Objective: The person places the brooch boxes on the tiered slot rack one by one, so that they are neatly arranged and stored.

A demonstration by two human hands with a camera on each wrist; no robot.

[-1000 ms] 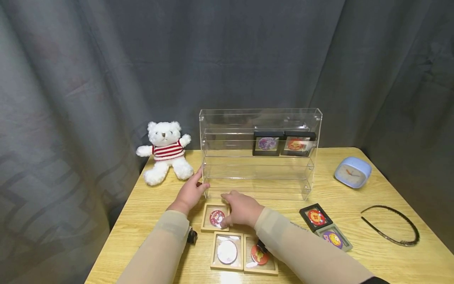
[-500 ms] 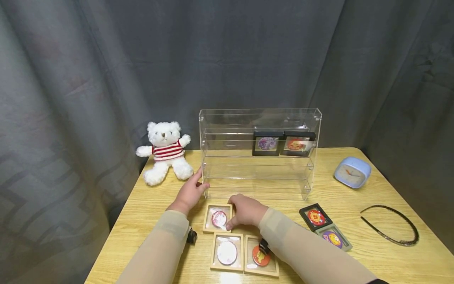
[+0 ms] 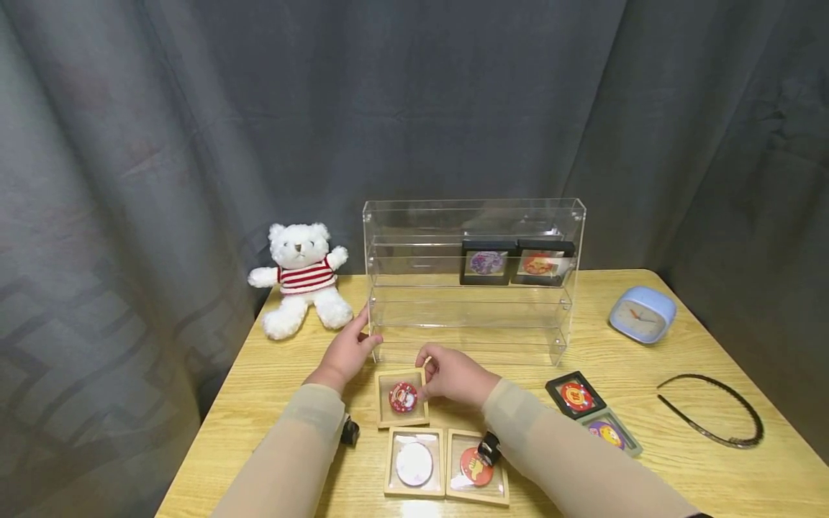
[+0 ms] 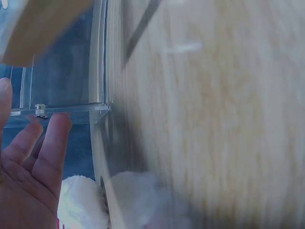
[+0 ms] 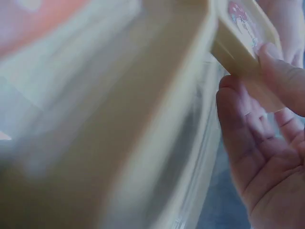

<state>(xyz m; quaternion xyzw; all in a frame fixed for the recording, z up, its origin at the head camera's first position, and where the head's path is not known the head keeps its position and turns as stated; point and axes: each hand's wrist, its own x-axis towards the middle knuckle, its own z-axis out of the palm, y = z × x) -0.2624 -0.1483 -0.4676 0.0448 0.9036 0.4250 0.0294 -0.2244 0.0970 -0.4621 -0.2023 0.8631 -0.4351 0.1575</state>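
My right hand pinches the right edge of a pale wood-framed display case with a round red badge inside. In the right wrist view, the thumb lies on the front of this case and the fingers are behind it. The case tilts up off the table. My left hand touches the lower left side of a clear acrylic shelf rack, its fingers fairly straight along the side panel. Two black-framed badge cases stand on an upper tier, toward the right.
Two more wood-framed cases lie close in front. A black case and a grey-green case lie at right. Farther right are a headband and a blue clock. A white teddy bear sits left of the rack.
My right hand has shifted slightly right with the wood-framed case, which has come up off the table and tilted. My left hand stays at the rack's side.
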